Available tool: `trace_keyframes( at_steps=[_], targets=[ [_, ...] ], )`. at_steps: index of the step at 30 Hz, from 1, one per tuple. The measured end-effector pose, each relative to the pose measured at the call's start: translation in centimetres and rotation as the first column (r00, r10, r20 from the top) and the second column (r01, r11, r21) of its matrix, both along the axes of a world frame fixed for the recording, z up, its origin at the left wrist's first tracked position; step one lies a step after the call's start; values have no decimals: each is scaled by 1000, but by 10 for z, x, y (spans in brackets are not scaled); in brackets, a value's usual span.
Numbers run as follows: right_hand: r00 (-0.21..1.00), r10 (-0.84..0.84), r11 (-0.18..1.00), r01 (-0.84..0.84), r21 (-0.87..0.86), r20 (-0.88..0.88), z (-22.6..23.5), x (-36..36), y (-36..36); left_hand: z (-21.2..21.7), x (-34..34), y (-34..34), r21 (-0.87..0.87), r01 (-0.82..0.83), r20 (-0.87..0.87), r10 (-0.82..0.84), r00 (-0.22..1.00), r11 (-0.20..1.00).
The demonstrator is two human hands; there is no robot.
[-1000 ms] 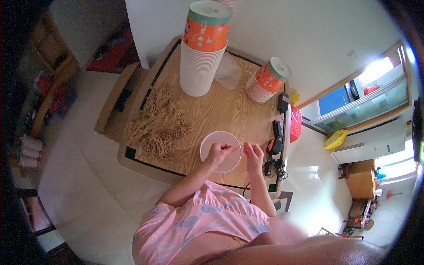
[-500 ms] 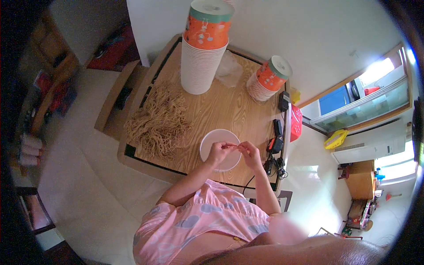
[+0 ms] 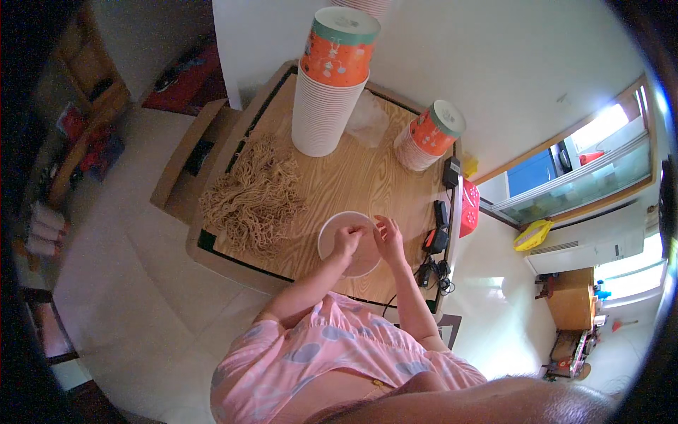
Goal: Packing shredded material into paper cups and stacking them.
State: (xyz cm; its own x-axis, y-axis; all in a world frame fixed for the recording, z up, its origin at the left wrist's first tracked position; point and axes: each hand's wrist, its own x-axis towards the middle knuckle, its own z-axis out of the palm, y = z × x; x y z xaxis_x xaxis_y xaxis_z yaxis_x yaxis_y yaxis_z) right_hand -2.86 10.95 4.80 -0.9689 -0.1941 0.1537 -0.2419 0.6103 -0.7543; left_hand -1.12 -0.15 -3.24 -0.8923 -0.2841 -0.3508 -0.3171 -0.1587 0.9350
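A round white paper bowl (image 3: 361, 266) stands near the front edge of the wooden table, and both of my hands are over it. My left hand (image 3: 347, 241) is closed, fingertips pinched together above the bowl's middle; whatever it holds is too small to make out. At the bowl's right rim is my right hand (image 3: 389, 242), its fingers bent but apart, with nothing visible in them. To the left lies a loose heap of tan, cord-like strands (image 3: 258, 194), apart from both hands.
A tall stack of paper buckets (image 3: 327, 106) rises at the back of the table (image 3: 357, 180), with a shorter stack (image 3: 429, 136) to its right. A clear plastic bag (image 3: 369, 120) lies between them. Black adapters and cables (image 3: 436, 244) line the right edge. A cardboard box (image 3: 185, 159) is on the left.
My hands met fingertip to fingertip over the bowl before; now they have parted. The right hand's fingers have loosened and point upward. The view has shifted slightly.
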Motion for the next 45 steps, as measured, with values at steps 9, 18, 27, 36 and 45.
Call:
trace_keyframes(
  at_steps=[9,18,27,36,45],
  targets=[
    [998,64,997,-63,54,-21,-11,1,1,-24,-8,6,95,-162,43,158,986,982],
    [998,57,997,-56,49,-23,-13,4,4,-23,-10,11,79,-188,-5,188,982,979],
    [999,51,999,-51,-12,5,-15,5,4,-5,-4,9,42,-163,23,162,986,986],
    [998,45,999,-45,10,35,-7,10,2,-3,-3,8,15,-205,-1,205,979,979],
    [722,266,810,191,-554,638,-27,-10,19,11,2,5,83,-189,-25,191,981,979]
  ],
)
